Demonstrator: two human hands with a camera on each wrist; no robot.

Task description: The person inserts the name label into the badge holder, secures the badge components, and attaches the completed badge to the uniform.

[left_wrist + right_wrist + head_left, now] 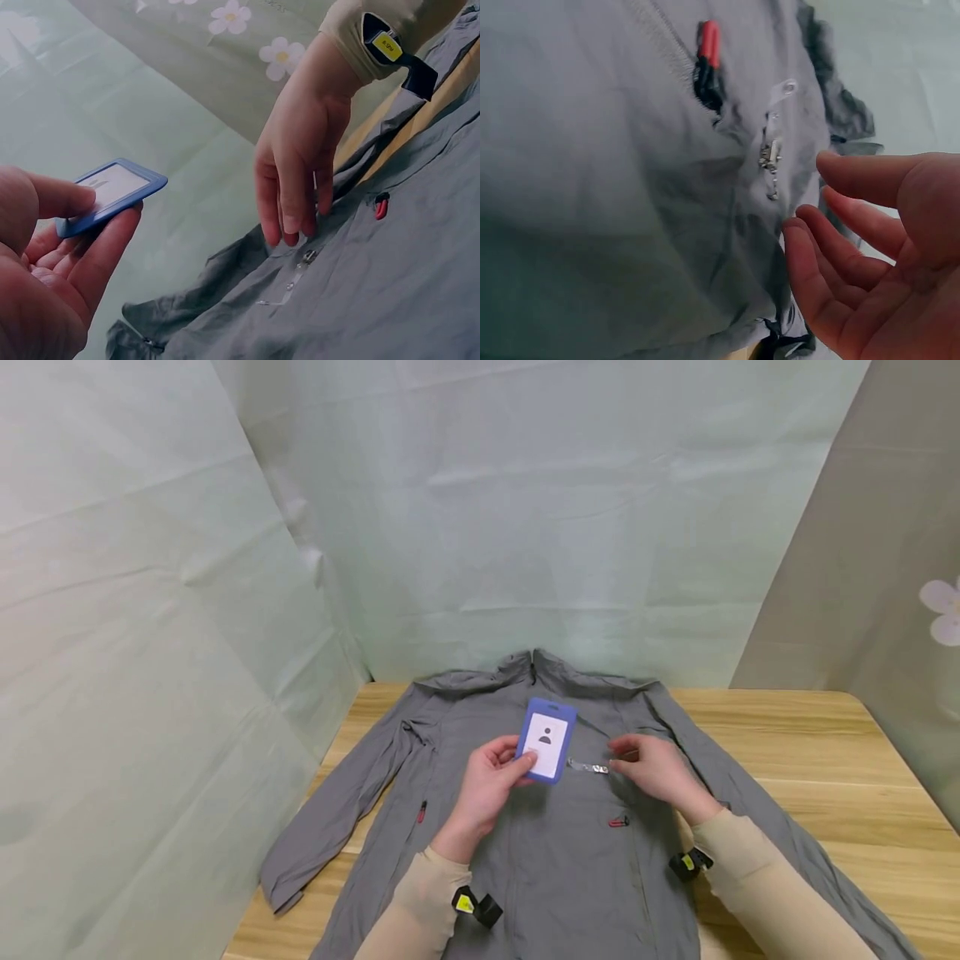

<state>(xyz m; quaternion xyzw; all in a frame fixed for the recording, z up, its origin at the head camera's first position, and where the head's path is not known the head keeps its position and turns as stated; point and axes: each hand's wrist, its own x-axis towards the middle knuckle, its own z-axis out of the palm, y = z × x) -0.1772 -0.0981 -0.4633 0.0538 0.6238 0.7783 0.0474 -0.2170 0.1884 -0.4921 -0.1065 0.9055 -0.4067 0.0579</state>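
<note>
My left hand [480, 785] pinches a blue badge holder [558, 720] by its lower left part, thumb on the front. A white card with a dark person icon shows inside it. Under the hands a grey jacket [570, 868] is spread out, collar at the far side. A clear strap with a metal clip [769, 156] lies at the jacket's chest, apart from the badge holder. Beside the clip is my right hand [656, 768], fingers loosely bent with nothing between them; in the right wrist view the fingertips [826, 163] stand just off the clip.
Red and black zipper pulls [618, 822] sit on the jacket's front. Beneath the jacket is a wooden table [810, 752]. Pale sheeting [540, 527] hangs behind the table and along its left side. Each wrist carries a small black camera mount [476, 906].
</note>
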